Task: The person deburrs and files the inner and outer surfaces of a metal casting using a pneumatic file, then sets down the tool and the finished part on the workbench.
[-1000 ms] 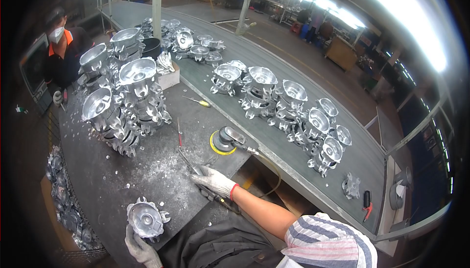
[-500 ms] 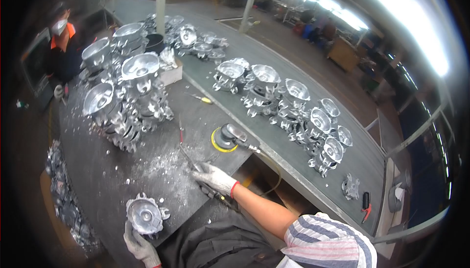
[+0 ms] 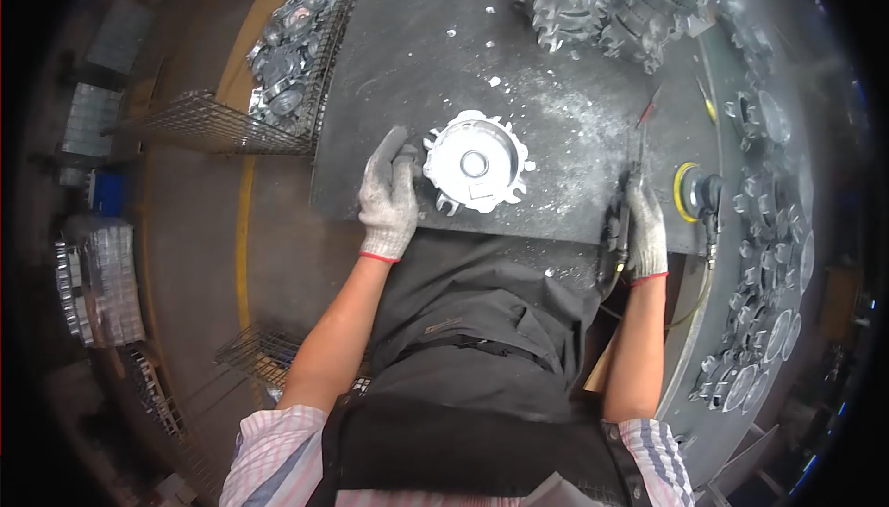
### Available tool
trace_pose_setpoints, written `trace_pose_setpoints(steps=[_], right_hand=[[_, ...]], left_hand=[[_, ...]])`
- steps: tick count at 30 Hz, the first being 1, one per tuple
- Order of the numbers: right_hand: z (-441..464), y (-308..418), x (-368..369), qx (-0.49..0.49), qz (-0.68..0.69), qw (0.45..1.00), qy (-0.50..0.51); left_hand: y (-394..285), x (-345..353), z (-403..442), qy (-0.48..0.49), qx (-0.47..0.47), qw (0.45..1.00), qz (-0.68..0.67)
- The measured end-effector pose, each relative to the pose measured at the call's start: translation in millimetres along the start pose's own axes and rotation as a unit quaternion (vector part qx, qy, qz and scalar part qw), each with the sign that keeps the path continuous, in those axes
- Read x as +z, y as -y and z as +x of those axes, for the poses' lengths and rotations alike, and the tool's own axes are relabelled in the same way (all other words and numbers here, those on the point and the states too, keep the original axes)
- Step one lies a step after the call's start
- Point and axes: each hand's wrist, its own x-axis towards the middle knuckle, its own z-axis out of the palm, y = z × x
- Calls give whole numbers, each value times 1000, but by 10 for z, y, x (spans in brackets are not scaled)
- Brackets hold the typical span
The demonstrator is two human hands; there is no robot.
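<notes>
A round silvery metal casting (image 3: 495, 141) with notched lugs lies on the dark tabletop in front of me, its ringed centre facing up. My left hand (image 3: 387, 194), in a whitish work glove, is just left of it. Its fingers are stretched out and hold nothing. On the right, my gloved right hand (image 3: 645, 225) is closed around a slim air tool (image 3: 618, 234) with a long thin tip pointing away from me. A hose fitting shows at its near end. The palm side of this hand is mostly hidden.
Stacked castings (image 3: 611, 7) stand at the far side, and more line the belt (image 3: 690, 359) on the right. A yellow-rimmed disc sander (image 3: 699, 192) lies right of my hand. Metal shavings dust the tabletop (image 3: 398, 72). A wire basket (image 3: 319, 90) of parts stands left.
My view has swung down and to the left. My left hand has come off the casting's edge and is now beside it. The right hand stays at the air tool.
</notes>
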Motion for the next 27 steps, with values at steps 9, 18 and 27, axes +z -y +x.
trace_pose_setpoints(steps=[9, 18, 27], right_hand=[[42, -66, 1, -10, -25, 1000, 5], [90, -109, -56, -63, -71, 995, 32], [86, -87, -75, -43, -54, 997, 26]], left_hand=[[-7, -3, 35, -7, 80, 994, 71], [-49, 83, 168, 20, 107, 959, 261], [-389, 187, 673, 67, 3, 908, 413]])
